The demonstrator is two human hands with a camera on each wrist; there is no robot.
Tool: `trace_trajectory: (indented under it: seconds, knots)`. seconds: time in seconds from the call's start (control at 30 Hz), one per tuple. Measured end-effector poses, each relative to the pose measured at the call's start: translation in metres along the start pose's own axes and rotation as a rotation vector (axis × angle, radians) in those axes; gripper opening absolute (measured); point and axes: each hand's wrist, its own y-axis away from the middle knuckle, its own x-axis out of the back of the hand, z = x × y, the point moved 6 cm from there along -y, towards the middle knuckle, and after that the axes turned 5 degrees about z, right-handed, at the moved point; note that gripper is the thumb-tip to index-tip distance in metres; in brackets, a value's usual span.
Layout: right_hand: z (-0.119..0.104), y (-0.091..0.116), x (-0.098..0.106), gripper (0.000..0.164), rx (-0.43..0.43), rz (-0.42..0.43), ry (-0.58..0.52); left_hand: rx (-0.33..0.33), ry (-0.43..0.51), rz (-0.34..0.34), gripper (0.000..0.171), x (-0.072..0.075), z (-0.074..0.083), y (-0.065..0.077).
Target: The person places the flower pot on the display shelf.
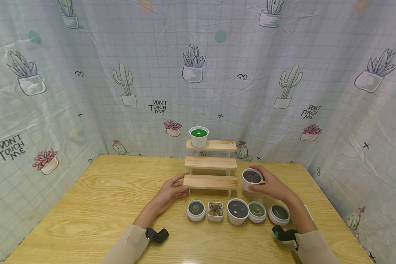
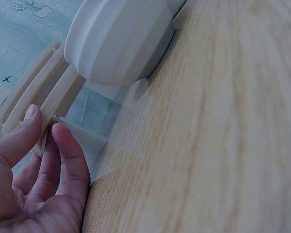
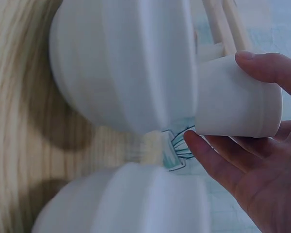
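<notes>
In the head view my left hand (image 1: 166,194) is at the left end of the lowest step of a three-step wooden display stand (image 1: 211,181). The left wrist view shows the thumb and fingers of that left hand (image 2: 34,179) pinching the step's end. To the right of the stand, my right hand (image 1: 271,186) grips a round white pot (image 1: 252,177) with a dark top. Seen from the right wrist, the thumb and fingers lie round the smooth side of the pot (image 3: 237,102). Whether its base touches the table cannot be told.
A white pot with a green top (image 1: 199,137) stands on the highest step. Before the stand, a row holds a square pot of pebbles (image 1: 215,212), a larger dark-filled pot (image 1: 238,211) and several ribbed pots (image 1: 196,210). A printed curtain (image 1: 217,91) hangs behind the wooden table (image 1: 112,198).
</notes>
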Motion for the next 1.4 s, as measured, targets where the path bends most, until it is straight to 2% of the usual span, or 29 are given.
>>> trace_trajectory:
  seconds: [0.23, 0.47, 0.9, 1.4]
  knots:
    - [-0.012, 0.002, 0.003, 0.076, 0.033, 0.001, -0.017, 0.005, 0.002, 0.003, 0.072, -0.001, 0.002, 0.003]
    - [-0.018, 0.003, 0.004, 0.077, 0.023, 0.01, -0.024, 0.005, 0.008, -0.006, 0.074, -0.002, 0.003, 0.004]
    - [-0.023, 0.005, 0.003, 0.077, 0.024, 0.047, 0.021, 0.006, -0.003, -0.02, 0.076, -0.004, 0.0, 0.001]
    - [-0.045, -0.018, 0.004, 0.076, 0.068, 0.036, 0.021, 0.0, 0.002, -0.009, 0.077, -0.001, 0.002, 0.002]
